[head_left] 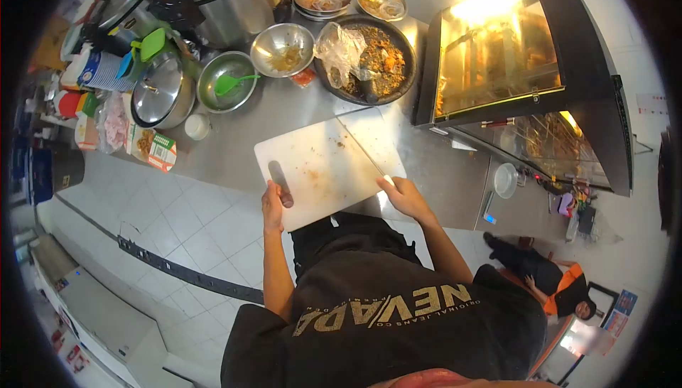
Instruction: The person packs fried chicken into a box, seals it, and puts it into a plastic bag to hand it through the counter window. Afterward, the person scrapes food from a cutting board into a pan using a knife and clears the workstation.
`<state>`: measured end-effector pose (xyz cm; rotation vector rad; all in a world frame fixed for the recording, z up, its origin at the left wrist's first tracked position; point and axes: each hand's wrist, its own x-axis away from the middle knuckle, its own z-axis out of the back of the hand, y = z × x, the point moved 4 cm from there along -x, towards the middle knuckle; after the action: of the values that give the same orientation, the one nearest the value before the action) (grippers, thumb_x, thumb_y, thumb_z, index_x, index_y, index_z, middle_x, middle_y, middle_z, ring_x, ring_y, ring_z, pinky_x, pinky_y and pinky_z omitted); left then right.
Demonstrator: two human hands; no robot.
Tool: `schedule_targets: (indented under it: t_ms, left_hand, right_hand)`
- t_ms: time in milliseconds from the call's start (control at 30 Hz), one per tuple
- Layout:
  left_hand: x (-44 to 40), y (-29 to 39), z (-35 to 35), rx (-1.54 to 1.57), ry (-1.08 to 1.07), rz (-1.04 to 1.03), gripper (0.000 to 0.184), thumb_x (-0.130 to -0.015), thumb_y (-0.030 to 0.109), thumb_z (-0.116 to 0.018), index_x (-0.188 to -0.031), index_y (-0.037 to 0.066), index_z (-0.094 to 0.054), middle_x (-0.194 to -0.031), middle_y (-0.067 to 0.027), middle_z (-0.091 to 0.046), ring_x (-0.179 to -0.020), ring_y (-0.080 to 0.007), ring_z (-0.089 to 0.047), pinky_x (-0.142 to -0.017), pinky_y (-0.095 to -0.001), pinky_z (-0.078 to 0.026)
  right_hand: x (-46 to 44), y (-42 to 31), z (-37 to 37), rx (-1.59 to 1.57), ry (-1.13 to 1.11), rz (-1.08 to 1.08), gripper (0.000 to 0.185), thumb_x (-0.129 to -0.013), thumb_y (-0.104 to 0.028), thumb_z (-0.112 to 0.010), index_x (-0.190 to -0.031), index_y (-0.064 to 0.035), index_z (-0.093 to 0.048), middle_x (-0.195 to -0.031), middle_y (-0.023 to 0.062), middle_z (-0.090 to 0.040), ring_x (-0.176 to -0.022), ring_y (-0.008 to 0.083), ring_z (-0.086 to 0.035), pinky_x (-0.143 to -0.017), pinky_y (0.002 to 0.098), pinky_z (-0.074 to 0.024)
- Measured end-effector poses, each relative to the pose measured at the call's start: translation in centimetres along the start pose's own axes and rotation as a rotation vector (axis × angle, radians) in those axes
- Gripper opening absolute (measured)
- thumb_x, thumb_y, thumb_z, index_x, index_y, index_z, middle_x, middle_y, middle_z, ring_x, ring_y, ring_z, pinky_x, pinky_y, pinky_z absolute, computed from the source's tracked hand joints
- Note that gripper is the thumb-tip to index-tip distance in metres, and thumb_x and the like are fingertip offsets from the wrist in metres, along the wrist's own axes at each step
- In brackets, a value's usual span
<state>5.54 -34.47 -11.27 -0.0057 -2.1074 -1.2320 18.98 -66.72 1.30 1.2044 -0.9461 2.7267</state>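
A white cutting board (305, 168) with brown food stains and crumbs is held in front of me, at the counter's near edge. My left hand (273, 207) grips it at the left end, with fingers through the handle slot. In my right hand (406, 199) is a knife (364, 149); its white handle is closed in my fingers and its blade lies slanted across the board's right part. Beyond the board stands a large dark round pan (410, 68) of chopped, dark and orange food, with a crumpled plastic bag (337, 52) on its left side.
Left of the pan are a metal bowl (264, 41) with scraps and another bowl (204, 89) holding a green spoon (234, 84). Large pots (238, 15) stand behind. A lit glass display case (497, 54) is at the right. A person (561, 285) in black and orange is at lower right.
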Motion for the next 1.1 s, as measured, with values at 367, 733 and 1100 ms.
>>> schedule_targets:
  t_ms: [367,733,1100]
  left_hand:
    - [7.5,15.5,-8.4,-0.041,0.265,-0.224,0.042,-0.106,0.046,-0.041,-0.081,0.013,-0.049,-0.081,-0.0034,-0.064,-0.067,-0.0106,-0.061,-0.055,-0.0238,-0.047]
    - [-5.9,23.0,-18.0,-0.019,0.241,-0.375,0.039,-0.107,0.041,-0.04,-0.08,0.013,-0.048,-0.076,-0.0061,-0.061,-0.063,-0.0127,-0.056,-0.058,-0.0273,-0.045]
    - [-8.8,24.4,-19.6,-0.043,0.101,-0.344,0.038,-0.105,0.043,-0.046,-0.08,0.013,-0.045,-0.076,-0.0094,-0.063,-0.057,-0.0144,-0.056,-0.053,-0.0266,-0.047]
  right_hand:
    - [8.1,-9.7,8.6,-0.072,0.05,0.656,0.042,-0.106,-0.036,-0.043,-0.09,0.0019,-0.052,-0.067,0.0174,-0.058,-0.059,0.0376,-0.057,-0.056,0.0462,-0.0439]
    - [-0.4,-17.3,4.2,-0.034,0.294,0.761,0.035,-0.104,-0.033,-0.045,-0.093,0.0,-0.05,-0.071,0.0279,-0.062,-0.064,0.0498,-0.06,-0.059,0.0587,-0.0447]
    - [-17.7,-6.4,11.9,-0.174,0.47,0.345,0.056,-0.107,-0.039,-0.029,-0.095,0.0044,-0.062,-0.082,0.0309,-0.063,-0.08,0.0466,-0.064,-0.075,0.0486,-0.0525]
